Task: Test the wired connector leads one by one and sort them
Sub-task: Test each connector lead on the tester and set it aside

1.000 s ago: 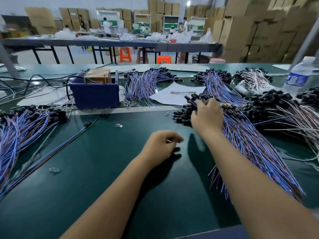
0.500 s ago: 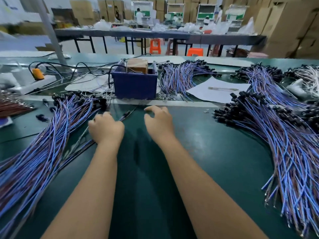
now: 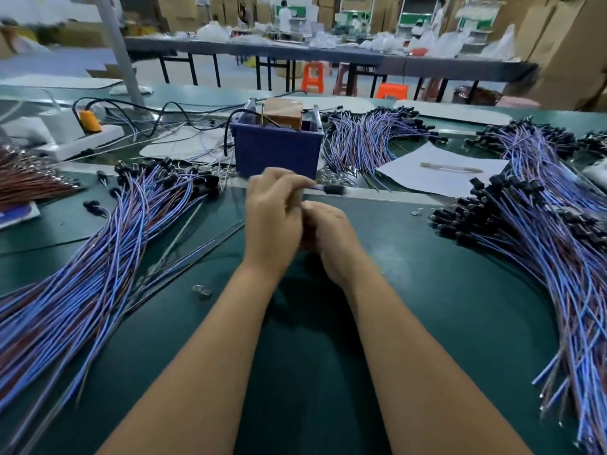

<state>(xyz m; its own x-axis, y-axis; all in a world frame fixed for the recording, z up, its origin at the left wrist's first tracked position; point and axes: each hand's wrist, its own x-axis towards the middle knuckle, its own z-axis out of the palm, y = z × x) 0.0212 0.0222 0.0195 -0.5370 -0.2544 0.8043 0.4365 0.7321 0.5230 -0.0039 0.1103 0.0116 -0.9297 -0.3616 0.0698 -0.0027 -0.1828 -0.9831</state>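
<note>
Where the green counter fills most of the frame, four heaps of blue-and-brown wired leads with black connector ends lie on it: the largest fans across the left side, a second sweeps down the right edge, a third sits at upper centre-right, and a fourth lies at the far upper right. One bundle of reddish-brown wires shows at the left edge. One blue bin stands at upper centre, just beyond the hands, and one white paper sheet lies to its right. Both hands meet at centre frame. The left hand pinches a single lead, whose black connector juts rightward past the fingertips, blurred. The right hand is curled against the left; whether it grips anything cannot be told.
</note>
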